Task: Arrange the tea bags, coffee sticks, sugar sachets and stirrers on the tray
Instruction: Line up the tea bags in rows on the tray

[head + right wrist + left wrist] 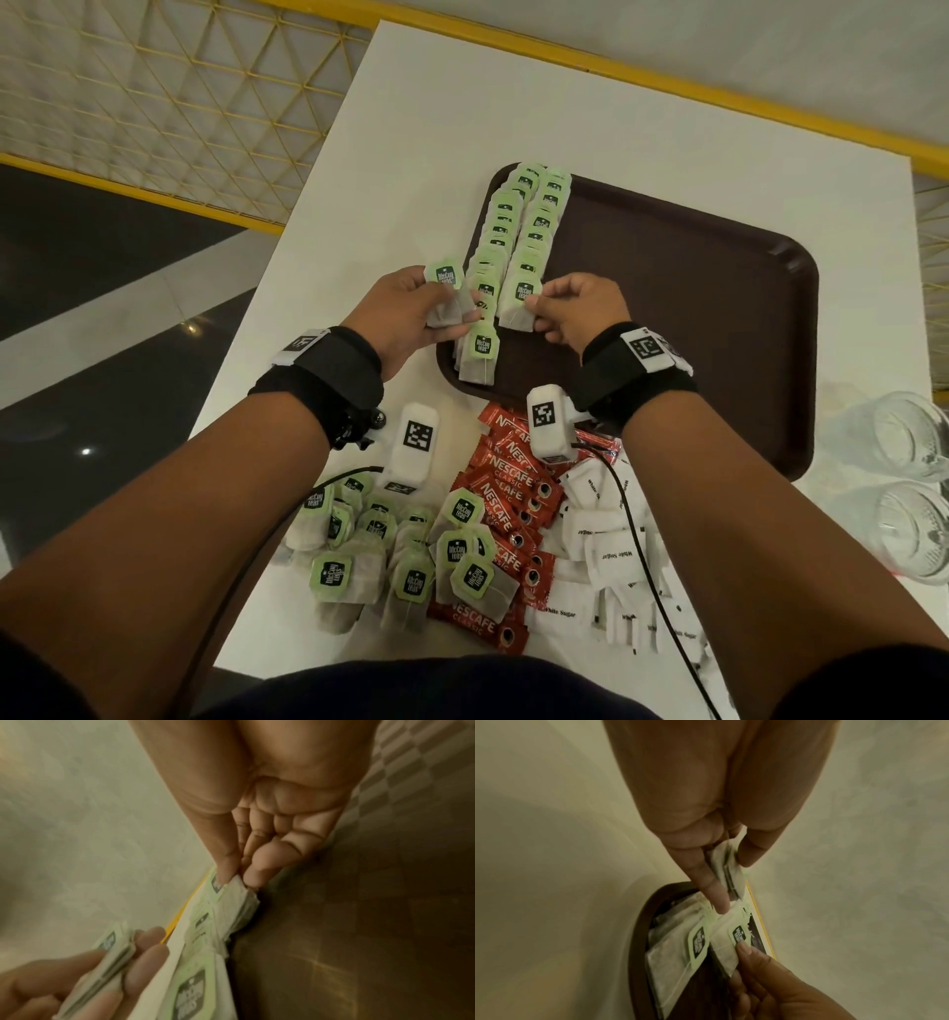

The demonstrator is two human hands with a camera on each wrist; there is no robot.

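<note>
Looking down from the head view, you hold a small stack of tea bags [445,303] pinched in your left hand [411,318] at the brown tray [693,308] edge, while your right hand [575,313] pinches the nearest bag [518,308] of the right-hand row; loose tea bags, coffee sticks [508,493] and sugar sachets [606,545] wait on the table. From the left wrist, your thumb and fingers [706,874] close on the limp stack, so grip the paper body, not the tag. From the right wrist, your fingertips [226,870] nip that light, soft bag's corner.
</note>
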